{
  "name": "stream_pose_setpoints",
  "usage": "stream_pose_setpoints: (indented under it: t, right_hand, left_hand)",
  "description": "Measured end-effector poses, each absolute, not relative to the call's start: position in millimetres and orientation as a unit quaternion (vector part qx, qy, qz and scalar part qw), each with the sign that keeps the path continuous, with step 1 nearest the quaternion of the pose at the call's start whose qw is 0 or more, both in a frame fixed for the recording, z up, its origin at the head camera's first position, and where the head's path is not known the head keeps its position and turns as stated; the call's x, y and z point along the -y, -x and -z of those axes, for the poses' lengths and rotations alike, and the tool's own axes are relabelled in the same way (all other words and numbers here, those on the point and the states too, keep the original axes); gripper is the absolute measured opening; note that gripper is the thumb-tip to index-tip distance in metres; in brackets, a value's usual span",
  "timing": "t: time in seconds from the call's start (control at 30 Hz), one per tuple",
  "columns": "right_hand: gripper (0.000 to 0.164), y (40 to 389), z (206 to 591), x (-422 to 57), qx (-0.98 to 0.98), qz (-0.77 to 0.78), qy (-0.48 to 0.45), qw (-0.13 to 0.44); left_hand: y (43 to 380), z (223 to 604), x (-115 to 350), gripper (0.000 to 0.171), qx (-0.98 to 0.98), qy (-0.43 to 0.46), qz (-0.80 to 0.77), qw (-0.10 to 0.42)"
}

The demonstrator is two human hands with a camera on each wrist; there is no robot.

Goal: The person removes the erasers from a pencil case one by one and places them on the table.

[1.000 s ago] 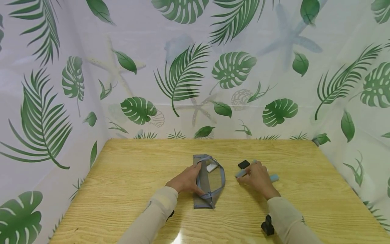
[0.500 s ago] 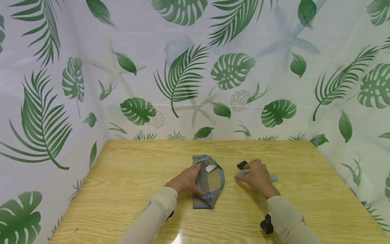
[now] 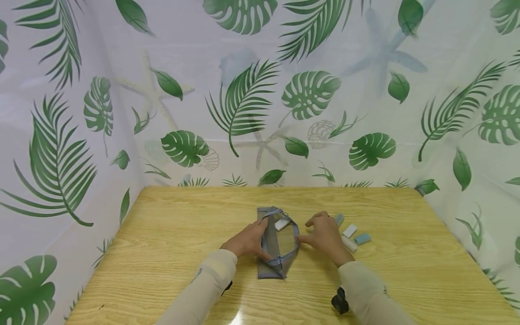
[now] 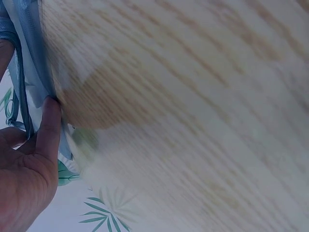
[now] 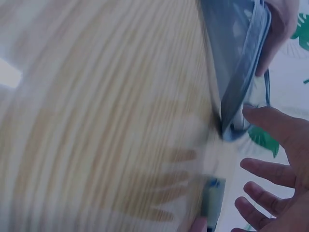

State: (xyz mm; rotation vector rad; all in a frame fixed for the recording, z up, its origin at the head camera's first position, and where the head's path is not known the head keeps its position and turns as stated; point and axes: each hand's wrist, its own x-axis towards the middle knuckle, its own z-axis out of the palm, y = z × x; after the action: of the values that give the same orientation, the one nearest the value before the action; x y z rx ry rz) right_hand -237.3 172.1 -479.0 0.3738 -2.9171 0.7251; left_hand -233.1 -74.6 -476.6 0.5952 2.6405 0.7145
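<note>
A grey-blue mesh zip pouch (image 3: 270, 243) lies on the table with its mouth spread. My left hand (image 3: 248, 240) grips its left rim, fingers and thumb apart along the edge; in the left wrist view, the left hand (image 4: 29, 169) pinches the fabric. A small white block (image 3: 282, 224) shows inside the mouth. At the right rim is my right hand (image 3: 325, 237), its thumb tip at the edge. In the right wrist view, the right hand (image 5: 285, 169) has its fingers spread, with nothing visible between them. The pouch (image 5: 236, 63) stands beside that thumb.
Right of the right hand lie a blue block (image 3: 363, 238), a white block (image 3: 350, 231), an off-white block (image 3: 349, 244) and another blue piece (image 3: 339, 219) partly behind the hand. Leaf-printed sheets (image 3: 260, 113) wall the wooden table (image 3: 195, 212).
My right hand has moved left from the loose blocks to the pouch's right rim. The light blue piece it pinched is out of sight, as is the black piece. The left hand stays put.
</note>
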Motion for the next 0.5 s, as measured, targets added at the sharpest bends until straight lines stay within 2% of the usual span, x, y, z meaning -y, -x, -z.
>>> stream_pose_setpoints:
  t: [0.5]
  right_hand:
    - [0.045,239,481,-130,0.96,-0.246,-0.125,0.048]
  left_hand:
    - [233,474,75,0.119,-0.93,-0.2,-0.252,0.179]
